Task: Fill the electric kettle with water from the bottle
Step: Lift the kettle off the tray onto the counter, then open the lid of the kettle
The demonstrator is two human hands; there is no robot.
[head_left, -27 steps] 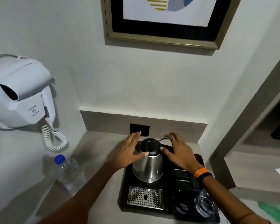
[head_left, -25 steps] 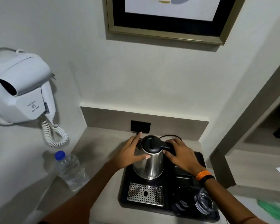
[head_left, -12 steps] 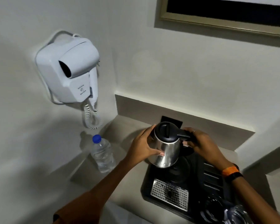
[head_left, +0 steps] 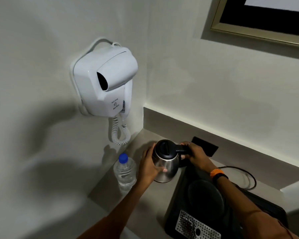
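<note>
The steel electric kettle (head_left: 167,165) with a closed black lid is off its round black base (head_left: 205,192) and sits over the grey counter, left of the tray. My left hand (head_left: 149,167) cups its steel body from the left. My right hand (head_left: 195,156) grips its black handle. Just left of the kettle, a clear water bottle (head_left: 124,173) with a blue cap stands upright near the wall, close to my left hand but apart from it.
A black tray (head_left: 173,214) with a perforated metal grille (head_left: 197,228) fills the right of the counter. A black cord (head_left: 245,176) loops behind it near a wall socket (head_left: 207,149). A white wall hair dryer (head_left: 105,83) with a coiled cord hangs above the bottle.
Both hands closed on the kettle, lifted it off its base and carried it left toward the bottle. The view swung to the left and down.
</note>
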